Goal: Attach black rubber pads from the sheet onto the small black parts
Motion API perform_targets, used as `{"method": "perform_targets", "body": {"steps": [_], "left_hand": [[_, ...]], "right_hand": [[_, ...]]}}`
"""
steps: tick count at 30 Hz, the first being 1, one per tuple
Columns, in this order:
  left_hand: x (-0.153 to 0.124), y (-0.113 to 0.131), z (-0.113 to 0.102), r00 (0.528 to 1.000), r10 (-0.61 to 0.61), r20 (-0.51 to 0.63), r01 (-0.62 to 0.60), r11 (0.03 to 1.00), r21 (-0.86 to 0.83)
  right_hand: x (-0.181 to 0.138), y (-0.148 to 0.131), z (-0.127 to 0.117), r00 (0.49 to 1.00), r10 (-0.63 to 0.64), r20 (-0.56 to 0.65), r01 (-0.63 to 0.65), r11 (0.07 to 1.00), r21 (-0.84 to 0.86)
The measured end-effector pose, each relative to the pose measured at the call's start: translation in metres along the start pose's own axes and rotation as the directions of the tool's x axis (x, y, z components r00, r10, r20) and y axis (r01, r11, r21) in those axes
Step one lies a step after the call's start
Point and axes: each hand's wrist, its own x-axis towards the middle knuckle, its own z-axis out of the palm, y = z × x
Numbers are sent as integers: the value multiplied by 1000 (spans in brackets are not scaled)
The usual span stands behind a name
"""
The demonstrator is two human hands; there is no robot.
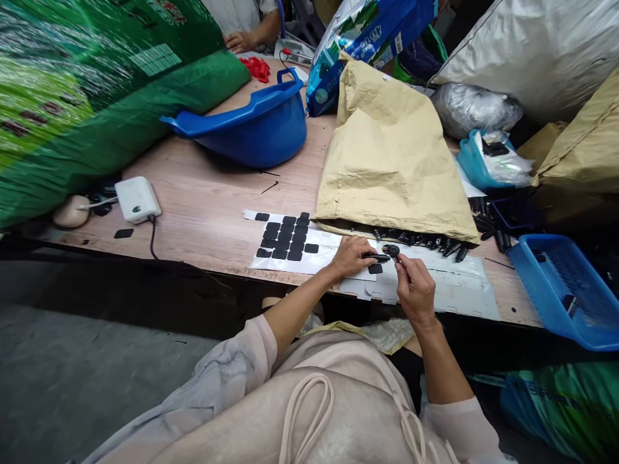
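Observation:
My left hand is closed on a slim black piece that points to the right, low over the table's front edge. Pinched in my right hand is a small dark round-ended piece, close to the tip of the slim one. Whether the two pieces touch, I cannot tell. Several black rounded squares lie in rows on a white sheet left of my hands. One more black square is just below my left fingers. Several black tube-like parts spill from the mouth of a tan paper bag beyond my hands.
A blue basin stands farther back. Left are a white adapter box with a cable and large green sacks. A blue basket sits at the right edge. Across the table, a person's hand rests near red pieces.

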Motion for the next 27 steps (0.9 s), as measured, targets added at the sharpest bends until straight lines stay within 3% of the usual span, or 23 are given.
{"method": "perform_targets", "body": {"steps": [5, 11, 18, 27], "left_hand": [[1, 0, 1, 1000, -1, 5, 1, 1000, 2], [2, 2, -1, 1000, -13, 21, 12, 1000, 10], [1, 2, 0, 1000, -12, 20, 12, 1000, 2], [1, 4, 0, 1000, -20, 19, 20, 1000, -8]], "right_hand": [[-7, 6, 8, 994, 54, 93, -49, 997, -54], [-2, 11, -2, 998, 57, 30, -54, 996, -71], [-10, 15, -1, 991, 107, 81, -100, 991, -90], [-8, 70, -23, 997, 61, 37, -46, 943, -331]]}}
